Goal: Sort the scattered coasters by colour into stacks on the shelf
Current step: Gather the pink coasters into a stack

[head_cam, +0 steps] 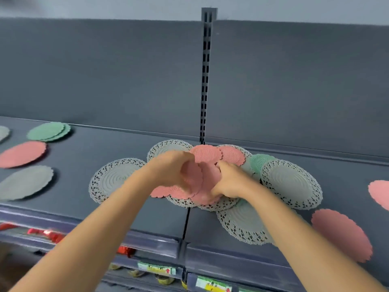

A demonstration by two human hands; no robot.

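A heap of coasters lies at the middle of the dark grey shelf (130, 209). Both hands hold pink coasters (197, 182) above it: my left hand (168, 167) grips them from the left, my right hand (229, 182) from the right. More pink coasters (207, 153) lie behind the hands. Grey lace-edged coasters (291, 183) ring the heap, with a green coaster (260, 162) partly under one. At the left sit a green stack (47, 131), a pink stack (23, 153) and a grey stack (26, 182).
Two loose pink coasters lie at the right, one (341, 233) near the shelf's front edge and one (380, 193) cut by the frame. A slotted upright (205, 81) splits the back panel. Red packets (48, 234) and price labels (156, 268) show on the lower shelf.
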